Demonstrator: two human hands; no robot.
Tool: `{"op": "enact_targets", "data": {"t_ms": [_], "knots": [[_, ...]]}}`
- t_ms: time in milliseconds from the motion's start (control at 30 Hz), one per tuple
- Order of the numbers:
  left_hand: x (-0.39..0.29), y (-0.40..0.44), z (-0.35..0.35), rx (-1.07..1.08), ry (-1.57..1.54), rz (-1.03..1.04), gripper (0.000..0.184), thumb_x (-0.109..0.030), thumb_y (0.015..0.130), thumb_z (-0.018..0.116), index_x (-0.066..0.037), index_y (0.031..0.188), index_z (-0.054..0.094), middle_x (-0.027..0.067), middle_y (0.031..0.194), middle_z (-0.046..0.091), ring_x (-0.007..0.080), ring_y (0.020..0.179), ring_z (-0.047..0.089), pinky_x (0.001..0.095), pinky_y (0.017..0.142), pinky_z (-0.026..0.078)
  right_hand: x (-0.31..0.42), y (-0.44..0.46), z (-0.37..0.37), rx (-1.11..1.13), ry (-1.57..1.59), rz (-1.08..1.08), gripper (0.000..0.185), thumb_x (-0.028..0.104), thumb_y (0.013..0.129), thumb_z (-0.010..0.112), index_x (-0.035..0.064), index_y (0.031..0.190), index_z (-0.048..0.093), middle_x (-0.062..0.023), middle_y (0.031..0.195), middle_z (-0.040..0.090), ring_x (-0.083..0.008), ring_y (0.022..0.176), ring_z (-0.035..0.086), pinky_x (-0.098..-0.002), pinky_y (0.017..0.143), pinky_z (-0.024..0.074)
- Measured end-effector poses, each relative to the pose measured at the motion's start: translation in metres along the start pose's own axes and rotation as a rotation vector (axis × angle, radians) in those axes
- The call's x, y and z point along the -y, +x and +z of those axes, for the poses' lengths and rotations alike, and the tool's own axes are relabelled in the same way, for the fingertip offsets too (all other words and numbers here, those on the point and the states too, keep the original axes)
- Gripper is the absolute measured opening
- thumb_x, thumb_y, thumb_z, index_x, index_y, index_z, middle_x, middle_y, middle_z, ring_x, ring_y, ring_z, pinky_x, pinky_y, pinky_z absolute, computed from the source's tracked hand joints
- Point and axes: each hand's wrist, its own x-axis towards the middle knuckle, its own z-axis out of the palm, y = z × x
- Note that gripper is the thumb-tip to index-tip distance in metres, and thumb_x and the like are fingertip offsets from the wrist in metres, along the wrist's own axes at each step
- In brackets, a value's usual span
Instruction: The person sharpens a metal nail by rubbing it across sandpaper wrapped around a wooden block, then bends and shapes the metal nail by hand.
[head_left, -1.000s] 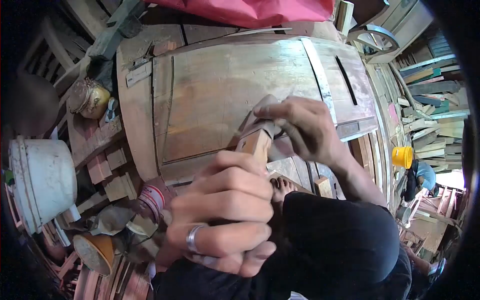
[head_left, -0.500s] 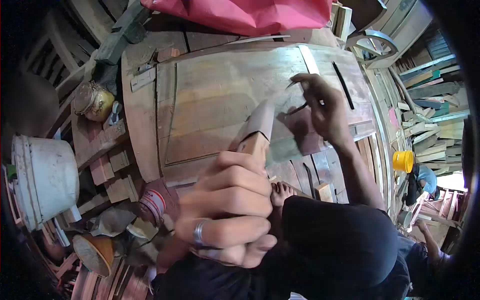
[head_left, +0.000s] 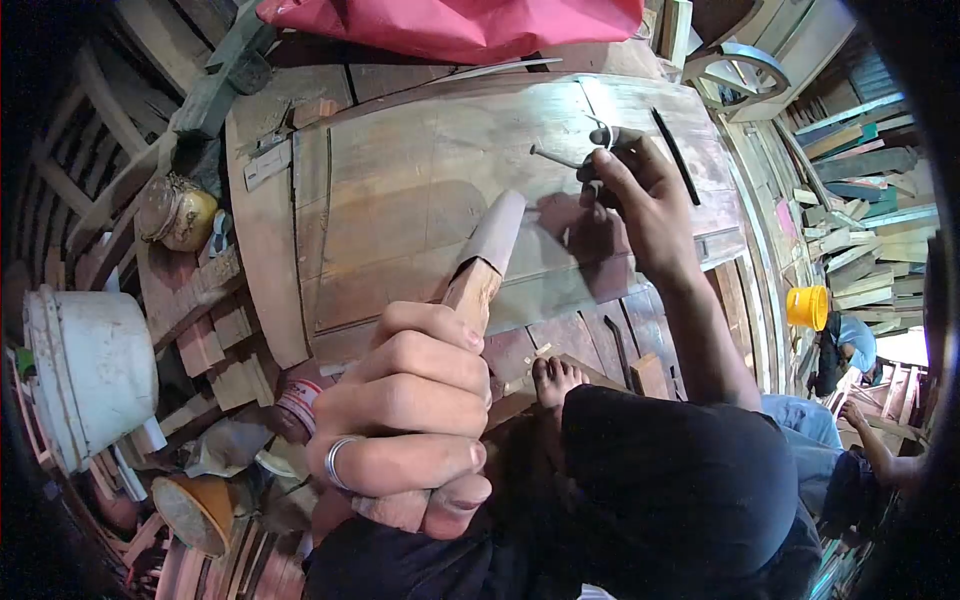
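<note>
At nine o'clock stands a white bucket [head_left: 105, 375], with no lettering legible. At eight, a red-and-white printed container [head_left: 298, 398] is partly hidden, its writing unreadable. The left hand [head_left: 405, 410], ringed, is closed around a wooden handle [head_left: 472, 295], whose grey-brown tip points to one o'clock over the panel [head_left: 400, 240]. At two, the right hand [head_left: 640, 190] pinches a bent nail [head_left: 560, 157]; fingers hide its end. At four, a person [head_left: 885, 460] is cut off.
</note>
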Motion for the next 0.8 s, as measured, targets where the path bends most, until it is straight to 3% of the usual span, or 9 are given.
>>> {"op": "enact_targets", "data": {"t_ms": [33,133,367,433,467,533,733,800], "knots": [[0.000,0.001,-0.001,0.047,0.050,0.001,0.019,-0.030,0.102,0.064,-0.015,0.094,0.056,0.0014,0.082,0.057,0.0196,0.070,0.059,0.0478,0.086,0.048,0.000,-0.001,0.001,0.006,0.052,0.021,0.030,0.016,0.110,0.063,0.0039,0.137,0.062,-0.0042,0.103,0.069,-0.0107,0.087,0.067,-0.0263,0.079,0.0531],[0.001,-0.001,-0.002,0.016,0.033,0.004,0.022,-0.032,0.103,0.065,-0.015,0.093,0.055,0.0015,0.083,0.057,0.0195,0.071,0.059,0.0476,0.085,0.048,0.000,-0.007,0.007,0.077,0.138,0.068,0.031,0.022,0.109,0.065,0.0049,0.136,0.064,-0.0053,0.104,0.071,-0.0108,0.093,0.067,-0.0278,0.083,0.0546],[-0.001,-0.001,-0.008,0.040,0.033,-0.033,0.025,-0.037,0.105,0.062,-0.016,0.092,0.055,0.0007,0.082,0.057,0.0192,0.071,0.059,0.0471,0.085,0.047,0.002,-0.017,0.025,0.205,0.370,0.230,0.031,0.017,0.110,0.062,0.0033,0.138,0.063,-0.0062,0.102,0.068,-0.0130,0.083,0.067,-0.0283,0.076,0.0543],[-0.002,-0.003,-0.008,-0.049,-0.084,-0.052,0.025,-0.023,0.088,0.084,-0.010,0.097,0.066,0.0057,0.082,0.069,0.0256,0.075,0.067,0.0516,0.084,0.055,0.007,-0.018,0.030,0.209,0.426,0.226,0.027,0.015,0.109,0.063,0.0013,0.132,0.064,-0.0070,0.098,0.069,-0.0153,0.081,0.069,-0.0294,0.074,0.0554],[-0.001,-0.003,-0.008,-0.050,-0.083,-0.052,0.025,-0.023,0.088,0.084,-0.010,0.097,0.066,0.0057,0.082,0.069,0.0256,0.075,0.067,0.0516,0.084,0.055,0.006,-0.018,0.031,0.210,0.425,0.227,0.027,0.015,0.109,0.063,0.0013,0.132,0.064,-0.0070,0.098,0.069,-0.0153,0.081,0.069,-0.0294,0.074,0.0554],[0.000,-0.002,-0.008,0.022,0.014,-0.035,0.030,-0.042,0.108,0.059,-0.016,0.093,0.056,0.0002,0.082,0.057,0.0189,0.071,0.059,0.0474,0.084,0.047,0.006,-0.018,0.033,0.144,0.366,0.264,0.024,0.016,0.108,0.065,0.0001,0.126,0.064,-0.0082,0.095,0.071,-0.0173,0.081,0.072,-0.0305,0.074,0.0568],[-0.003,0.000,-0.007,0.012,0.018,-0.048,0.029,-0.040,0.108,0.059,-0.016,0.093,0.057,-0.0004,0.082,0.058,0.0190,0.071,0.060,0.0474,0.084,0.047,0.008,-0.016,0.029,0.096,0.397,0.306,0.029,0.027,0.110,0.063,-0.0006,0.116,0.066,-0.0092,0.092,0.071,-0.0188,0.077,0.073,-0.0307,0.065,0.0571],[-0.004,0.000,-0.005,0.008,0.018,-0.056,0.027,-0.039,0.108,0.060,-0.016,0.093,0.057,-0.0006,0.082,0.058,0.0189,0.071,0.060,0.0473,0.084,0.047,0.005,-0.016,0.027,0.168,0.506,0.265,0.027,0.027,0.115,0.053,0.0022,0.123,0.061,-0.0115,0.099,0.071,-0.0195,0.081,0.072,-0.0320,0.069,0.0581]]}}
